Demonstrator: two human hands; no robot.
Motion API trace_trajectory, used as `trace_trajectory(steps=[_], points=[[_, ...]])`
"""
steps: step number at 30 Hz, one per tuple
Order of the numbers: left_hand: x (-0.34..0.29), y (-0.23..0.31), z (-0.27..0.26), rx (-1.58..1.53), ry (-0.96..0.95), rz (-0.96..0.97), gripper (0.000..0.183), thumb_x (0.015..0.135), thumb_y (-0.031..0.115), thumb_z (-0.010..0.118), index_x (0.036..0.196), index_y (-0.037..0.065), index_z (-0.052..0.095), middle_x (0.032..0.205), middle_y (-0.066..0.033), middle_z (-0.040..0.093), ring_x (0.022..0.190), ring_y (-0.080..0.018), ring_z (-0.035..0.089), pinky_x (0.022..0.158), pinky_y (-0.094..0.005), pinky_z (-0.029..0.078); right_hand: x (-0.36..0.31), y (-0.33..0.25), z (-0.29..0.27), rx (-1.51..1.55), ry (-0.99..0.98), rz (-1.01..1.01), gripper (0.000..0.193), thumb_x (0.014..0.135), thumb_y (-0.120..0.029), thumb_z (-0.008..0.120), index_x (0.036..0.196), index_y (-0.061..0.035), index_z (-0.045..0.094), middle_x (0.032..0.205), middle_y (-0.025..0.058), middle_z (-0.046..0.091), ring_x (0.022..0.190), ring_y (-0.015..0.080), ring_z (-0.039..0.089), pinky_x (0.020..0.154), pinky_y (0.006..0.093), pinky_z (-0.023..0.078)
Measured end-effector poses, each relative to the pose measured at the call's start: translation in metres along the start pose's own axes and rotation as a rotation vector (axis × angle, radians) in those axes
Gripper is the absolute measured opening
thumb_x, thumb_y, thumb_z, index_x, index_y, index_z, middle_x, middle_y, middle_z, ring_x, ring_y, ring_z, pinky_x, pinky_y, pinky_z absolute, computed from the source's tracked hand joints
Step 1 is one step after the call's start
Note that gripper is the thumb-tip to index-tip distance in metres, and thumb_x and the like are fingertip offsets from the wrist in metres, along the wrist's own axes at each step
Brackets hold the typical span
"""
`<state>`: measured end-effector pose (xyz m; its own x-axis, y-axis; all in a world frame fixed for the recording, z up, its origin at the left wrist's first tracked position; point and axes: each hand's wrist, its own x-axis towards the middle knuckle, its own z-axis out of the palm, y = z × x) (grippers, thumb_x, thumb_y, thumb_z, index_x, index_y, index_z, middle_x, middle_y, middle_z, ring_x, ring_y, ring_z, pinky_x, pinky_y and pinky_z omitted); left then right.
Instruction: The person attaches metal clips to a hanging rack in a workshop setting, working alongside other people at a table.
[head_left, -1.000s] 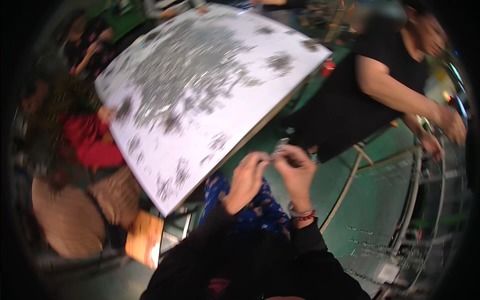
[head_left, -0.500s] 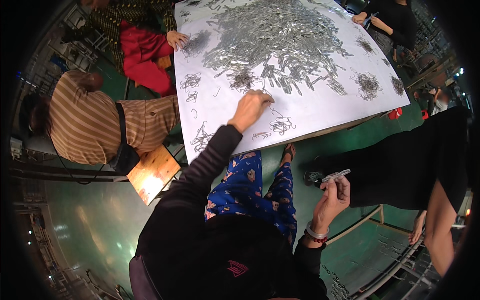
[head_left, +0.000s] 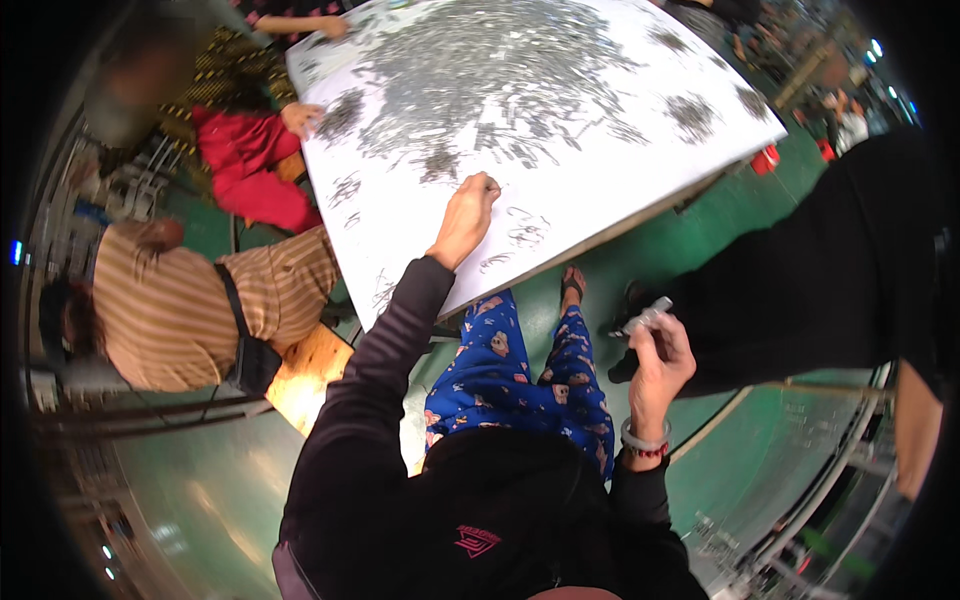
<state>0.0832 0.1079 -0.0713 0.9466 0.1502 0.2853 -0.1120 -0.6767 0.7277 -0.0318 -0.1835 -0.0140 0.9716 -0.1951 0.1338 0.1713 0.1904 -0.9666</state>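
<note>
My left hand [head_left: 464, 222] is over the white tabletop [head_left: 600, 180], its fingertips pinched together beside a small pile of thin wire hooks [head_left: 440, 163]; blur hides what they hold. Off the table, above the floor, my right hand [head_left: 660, 372] is closed on an oblong silvery metal piece [head_left: 648, 316], which sticks out past the fingertips. More wire hooks [head_left: 524, 229] lie loose to the right of my left hand. A broad heap of oblong metal pieces [head_left: 480, 75] covers the far middle of the table.
Dark wire piles [head_left: 692, 118] sit along the table's right side. A person in a striped top [head_left: 165, 300] sits at the left near a wooden stool [head_left: 310, 380]. Another person's hand [head_left: 302, 118] rests at the table's left edge. A black-clad person [head_left: 800, 290] stands close on my right.
The view has shifted and blurred, so the table appears farther left and higher. My left hand stays pinched near the wire hooks. My right hand still holds the metal piece, now tilted more steeply.
</note>
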Motion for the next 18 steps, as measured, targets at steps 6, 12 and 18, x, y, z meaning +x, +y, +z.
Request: trace_trajectory(steps=[6, 12, 18], points=[[-0.064, 0.132, 0.015, -0.38, -0.119, 0.111, 0.013, 0.091, 0.008, 0.055, 0.096, -0.004, 0.056, 0.085, -0.0078, 0.061, 0.068, -0.0111, 0.058, 0.062, -0.0251, 0.048, 0.001, 0.005, 0.005, -0.095, -0.053, -0.036, 0.018, 0.074, 0.01, 0.063, 0.091, 0.0042, 0.062, 0.078, 0.0002, 0.056, 0.074, 0.0067, 0.055, 0.068, 0.0193, 0.044], [-0.092, 0.177, 0.024, -0.785, -0.275, -0.053, 0.013, 0.088, 0.008, 0.061, 0.096, -0.002, 0.057, 0.087, -0.0045, 0.061, 0.081, -0.0102, 0.058, 0.072, -0.0246, 0.047, -0.003, 0.013, 0.007, -0.112, -0.032, -0.025, 0.017, 0.074, 0.009, 0.064, 0.091, 0.0042, 0.063, 0.077, 0.0002, 0.057, 0.07, 0.0052, 0.052, 0.066, 0.0192, 0.043], [-0.093, 0.165, 0.04, -0.741, -0.16, 0.115, 0.01, 0.085, 0.003, 0.062, 0.094, 0.0, 0.057, 0.088, -0.0046, 0.058, 0.071, -0.0112, 0.056, 0.064, -0.0242, 0.046, -0.008, 0.017, 0.015, -0.088, -0.008, -0.06, 0.017, 0.073, 0.009, 0.063, 0.09, 0.0033, 0.063, 0.075, 0.0002, 0.057, 0.067, 0.005, 0.051, 0.062, 0.019, 0.042]])
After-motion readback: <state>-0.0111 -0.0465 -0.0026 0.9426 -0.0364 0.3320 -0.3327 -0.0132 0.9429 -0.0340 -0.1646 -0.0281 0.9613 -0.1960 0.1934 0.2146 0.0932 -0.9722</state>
